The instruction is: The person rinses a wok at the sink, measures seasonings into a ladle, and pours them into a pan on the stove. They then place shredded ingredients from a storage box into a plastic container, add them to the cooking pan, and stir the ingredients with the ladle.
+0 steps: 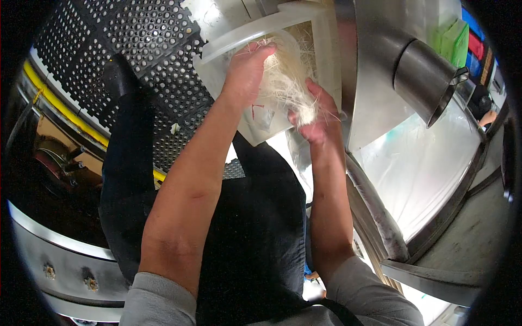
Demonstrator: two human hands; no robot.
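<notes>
A bundle of pale, thin fibre strands [283, 87] stretches between my two hands, with loose ends sticking out all round. My left hand [247, 70] is closed on its upper left part, thumb on top. The lower right end, a denser whitish clump, sits in the closed fingers of my right hand [321, 114]. Both hands are over a translucent white plastic bin [212, 54], tilted, whose rim curves beyond them. More strands lie inside it near its far right side. What exactly the strands are made of, I cannot tell.
Black perforated rubber matting [147, 32] covers the floor at left, bordered by a yellow strip [65, 114]. A steel cylinder [427, 81] stands at right beside a plastic-covered surface [413, 163]. A green container [454, 43] is behind it. At far right another person's hand [488, 118] shows.
</notes>
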